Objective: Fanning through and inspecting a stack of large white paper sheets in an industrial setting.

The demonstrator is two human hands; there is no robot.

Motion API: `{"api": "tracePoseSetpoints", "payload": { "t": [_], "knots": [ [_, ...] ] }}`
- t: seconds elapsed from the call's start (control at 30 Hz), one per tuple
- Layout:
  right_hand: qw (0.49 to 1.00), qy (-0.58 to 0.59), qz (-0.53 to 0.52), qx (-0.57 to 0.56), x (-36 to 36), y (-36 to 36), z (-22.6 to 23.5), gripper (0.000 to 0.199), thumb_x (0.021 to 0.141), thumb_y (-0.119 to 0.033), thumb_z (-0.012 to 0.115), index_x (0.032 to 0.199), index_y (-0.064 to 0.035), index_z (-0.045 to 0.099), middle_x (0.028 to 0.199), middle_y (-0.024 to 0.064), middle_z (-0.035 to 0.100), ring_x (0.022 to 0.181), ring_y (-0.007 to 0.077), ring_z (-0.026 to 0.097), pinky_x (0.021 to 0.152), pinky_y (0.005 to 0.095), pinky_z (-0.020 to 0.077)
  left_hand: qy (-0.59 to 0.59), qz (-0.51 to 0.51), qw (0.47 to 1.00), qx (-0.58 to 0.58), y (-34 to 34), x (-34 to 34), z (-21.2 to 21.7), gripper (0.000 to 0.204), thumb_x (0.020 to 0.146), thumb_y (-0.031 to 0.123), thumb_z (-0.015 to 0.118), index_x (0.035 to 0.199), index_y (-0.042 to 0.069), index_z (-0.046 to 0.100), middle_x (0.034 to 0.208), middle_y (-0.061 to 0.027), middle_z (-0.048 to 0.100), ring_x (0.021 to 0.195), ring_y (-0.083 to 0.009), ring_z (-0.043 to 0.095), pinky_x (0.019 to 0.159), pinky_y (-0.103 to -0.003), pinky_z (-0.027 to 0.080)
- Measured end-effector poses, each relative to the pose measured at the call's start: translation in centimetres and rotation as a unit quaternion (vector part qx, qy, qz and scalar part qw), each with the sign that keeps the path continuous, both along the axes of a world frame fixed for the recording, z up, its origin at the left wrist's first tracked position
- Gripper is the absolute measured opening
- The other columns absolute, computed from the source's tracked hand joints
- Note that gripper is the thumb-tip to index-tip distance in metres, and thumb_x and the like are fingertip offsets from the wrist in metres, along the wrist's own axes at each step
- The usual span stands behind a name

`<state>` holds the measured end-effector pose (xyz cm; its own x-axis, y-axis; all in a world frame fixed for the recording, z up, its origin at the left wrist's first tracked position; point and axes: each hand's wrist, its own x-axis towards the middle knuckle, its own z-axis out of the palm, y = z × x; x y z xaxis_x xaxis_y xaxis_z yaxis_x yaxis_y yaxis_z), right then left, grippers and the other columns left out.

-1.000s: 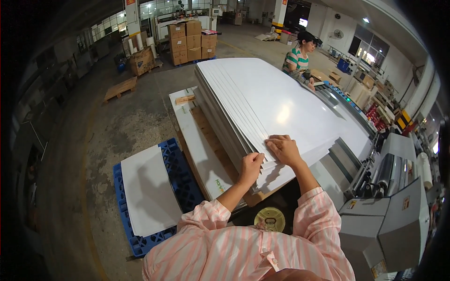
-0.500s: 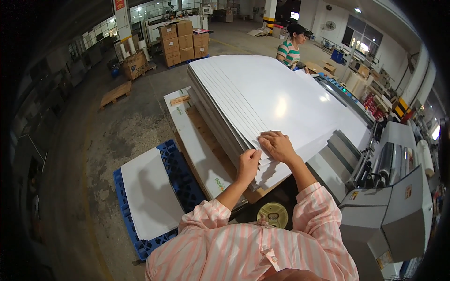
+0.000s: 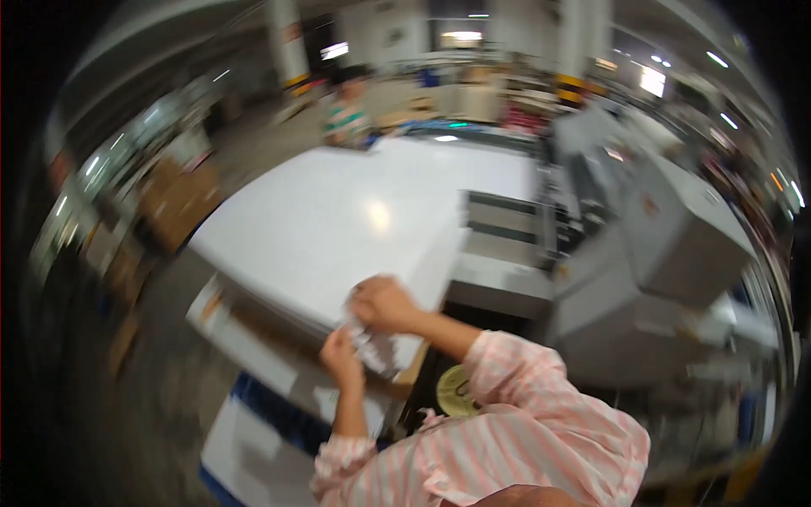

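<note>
Both hands have shifted along the near corner of the stack of white sheets [image 3: 355, 228] as the view swung right and blurred. Left hand [image 3: 340, 358] pinches the sheet edges from below; right hand [image 3: 384, 304] presses down on top. Grey machine [image 3: 667, 253] stands right of the hands. Sheet separation appears under way.

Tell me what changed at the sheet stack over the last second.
The view swung to the right and blurred, so the grey machine now fills more of the picture. The left hand and right hand stayed at the near corner of the white sheet stack, fingers on its edge sheets. The stack itself did not visibly shift, and nothing was let go.
</note>
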<state>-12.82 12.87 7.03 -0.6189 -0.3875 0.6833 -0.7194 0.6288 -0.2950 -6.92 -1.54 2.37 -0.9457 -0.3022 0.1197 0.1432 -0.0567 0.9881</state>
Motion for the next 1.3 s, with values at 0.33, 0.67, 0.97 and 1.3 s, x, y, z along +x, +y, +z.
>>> {"api": "tracePoseSetpoints", "payload": {
  "t": [0.33,0.67,0.97,1.3],
  "knots": [
    [0.975,0.109,-0.172,-0.089,11.4,15.6,3.6,0.039,0.082,-0.024,0.061,0.115,-0.0055,0.054,0.119,0.0145,0.051,0.114,0.0314,0.046,0.095,0.0427,0.0343,-0.022,0.006,1.000,-0.008,1.3,1.3,0.2,0.026,0.090,0.024,0.052,0.096,-0.001,0.057,0.084,-0.0031,0.053,0.076,-0.0136,0.047,0.065,-0.029,0.040],
    [0.699,0.360,-0.614,0.074,22.2,39.4,17.0,0.046,0.082,-0.029,0.058,0.120,-0.0055,0.049,0.126,0.0155,0.046,0.117,0.0333,0.042,0.099,0.0465,0.0265,-0.013,-0.007,1.000,0.012,0.0,1.9,0.9,0.022,0.091,0.025,0.051,0.090,0.004,0.057,0.083,-0.0027,0.054,0.077,-0.0129,0.050,0.067,-0.028,0.040],
    [0.648,0.376,-0.660,0.052,22.3,47.4,16.3,0.040,0.086,-0.045,0.048,0.079,-0.0101,0.065,0.085,0.0027,0.065,0.090,0.0194,0.058,0.100,0.0458,0.0237,-0.059,0.062,0.996,-0.037,1.0,3.0,2.7,0.039,0.083,0.024,0.061,0.105,-0.008,0.058,0.093,-0.0153,0.059,0.077,-0.0233,0.052,0.067,-0.036,0.043],
    [0.634,0.385,-0.669,0.057,22.1,47.6,16.3,0.029,0.084,-0.038,0.053,0.079,-0.0126,0.066,0.086,0.0007,0.066,0.089,0.0175,0.058,0.099,0.0426,0.0252,-0.104,0.052,0.993,-0.031,0.3,2.5,2.4,0.043,0.085,0.026,0.060,0.112,-0.006,0.055,0.103,-0.0178,0.058,0.088,-0.0264,0.054,0.076,-0.037,0.045]
  ]
}}
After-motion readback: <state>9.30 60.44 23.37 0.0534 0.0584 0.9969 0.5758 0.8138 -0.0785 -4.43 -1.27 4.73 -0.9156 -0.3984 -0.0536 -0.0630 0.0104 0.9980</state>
